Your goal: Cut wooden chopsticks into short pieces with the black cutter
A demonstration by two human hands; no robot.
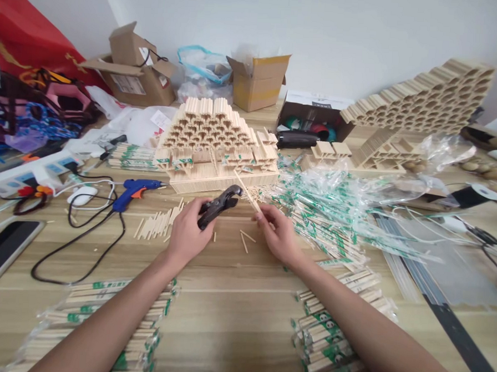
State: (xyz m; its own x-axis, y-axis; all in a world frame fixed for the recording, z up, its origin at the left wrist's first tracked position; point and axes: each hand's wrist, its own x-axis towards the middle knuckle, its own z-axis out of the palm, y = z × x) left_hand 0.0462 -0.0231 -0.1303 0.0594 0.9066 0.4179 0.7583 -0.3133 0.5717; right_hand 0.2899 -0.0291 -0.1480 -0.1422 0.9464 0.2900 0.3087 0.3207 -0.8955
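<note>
Pliers [217, 206] in left hand [189, 229], stick [248, 192] (pale wood) in right hand [278, 233]

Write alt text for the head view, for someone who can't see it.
A person's left hand grips dark pliers and the right hand a wooden stick, above a table. Beyond stands a stepped stick structure; a blue glue gun lies left.

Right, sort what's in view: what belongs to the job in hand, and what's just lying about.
Likely part of the job:
black pliers, in the left hand
wooden stick, in the right hand
short sticks
stick stack
wrapped sticks
glue gun, perhaps

Seemingly just lying about:
phone
yellow-taped carton
</note>
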